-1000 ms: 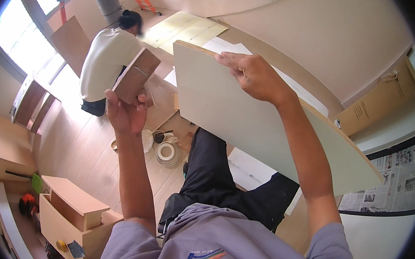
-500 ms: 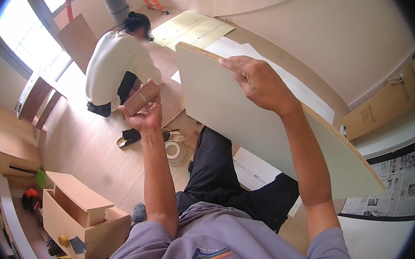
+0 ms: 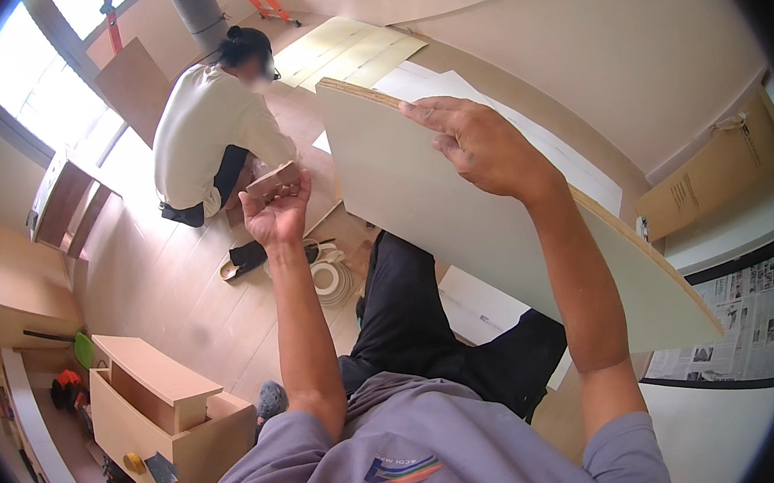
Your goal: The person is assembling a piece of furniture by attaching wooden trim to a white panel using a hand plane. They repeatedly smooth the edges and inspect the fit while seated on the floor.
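The right hand [image 3: 494, 154] is clamped on the upper edge of the panel [image 3: 439, 209], its digits on the edge and against the pale near face. The panel is tilted, ahead of the person and to the right, its upper edge sloping down rightward. The left hand [image 3: 279, 219] is palm up and closed on the block [image 3: 276, 178], noted at the fingers; the far side of this grip is hidden. A box [image 3: 136, 429] stands at lower left. At right lies newspaper [image 3: 735, 321]; a carton [image 3: 716, 167] is beyond it. Coils [image 3: 328, 282] lie on the floor beside the left forearm. A co-worker [image 3: 206, 119] crouches beyond the left hand. Farther off are yellowish sheets [image 3: 343, 50] and an orange ladder [image 3: 267, 2].
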`<move>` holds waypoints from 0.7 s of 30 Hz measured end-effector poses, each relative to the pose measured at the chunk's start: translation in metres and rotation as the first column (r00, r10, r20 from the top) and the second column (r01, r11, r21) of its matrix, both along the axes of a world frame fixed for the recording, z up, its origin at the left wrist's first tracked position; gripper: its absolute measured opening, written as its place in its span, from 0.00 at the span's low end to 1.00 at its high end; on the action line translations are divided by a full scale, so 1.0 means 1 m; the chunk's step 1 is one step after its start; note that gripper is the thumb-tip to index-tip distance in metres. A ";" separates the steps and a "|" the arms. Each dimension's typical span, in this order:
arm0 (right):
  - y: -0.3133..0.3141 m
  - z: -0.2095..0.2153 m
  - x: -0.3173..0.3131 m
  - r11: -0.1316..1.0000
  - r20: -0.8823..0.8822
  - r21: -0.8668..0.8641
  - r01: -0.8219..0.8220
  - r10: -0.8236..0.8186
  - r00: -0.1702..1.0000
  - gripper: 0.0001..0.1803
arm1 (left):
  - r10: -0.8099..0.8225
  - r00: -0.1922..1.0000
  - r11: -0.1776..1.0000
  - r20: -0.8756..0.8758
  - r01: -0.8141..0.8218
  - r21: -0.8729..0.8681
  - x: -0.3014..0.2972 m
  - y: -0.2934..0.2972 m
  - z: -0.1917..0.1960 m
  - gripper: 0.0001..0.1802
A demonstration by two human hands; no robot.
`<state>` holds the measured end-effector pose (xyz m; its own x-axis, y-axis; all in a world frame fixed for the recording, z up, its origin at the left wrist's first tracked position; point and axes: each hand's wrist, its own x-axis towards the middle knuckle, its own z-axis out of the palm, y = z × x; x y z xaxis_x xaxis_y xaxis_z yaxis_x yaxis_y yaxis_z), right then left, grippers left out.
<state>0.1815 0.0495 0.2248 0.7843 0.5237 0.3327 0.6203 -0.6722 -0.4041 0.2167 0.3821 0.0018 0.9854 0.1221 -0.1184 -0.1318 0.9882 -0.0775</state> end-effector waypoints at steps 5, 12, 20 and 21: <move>-0.008 0.002 -0.010 0.972 -0.026 -0.194 0.134 -0.142 0.990 0.34 | -0.086 0.944 0.955 0.318 -0.014 0.297 0.015 0.021 0.009 0.26; -0.019 0.002 -0.028 0.906 0.031 -0.263 0.331 -0.335 0.942 0.37 | -0.258 0.883 0.830 0.391 -0.005 0.558 0.055 0.036 0.112 0.29; -0.031 -0.005 -0.031 0.814 0.179 -0.376 0.443 -0.405 0.896 0.37 | -0.609 0.767 -0.396 0.201 -0.514 0.761 0.074 -0.049 0.248 0.34; -0.032 -0.006 -0.029 0.808 0.189 -0.372 0.457 -0.416 0.889 0.37 | -0.661 0.731 -0.457 0.171 -0.573 0.680 0.080 -0.061 0.257 0.34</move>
<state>0.1523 0.0175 0.2183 0.9378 0.2352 0.2555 0.2432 -0.9700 0.0005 0.2966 0.3209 0.2591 0.6943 -0.6364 0.3362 -0.6336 -0.3189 0.7049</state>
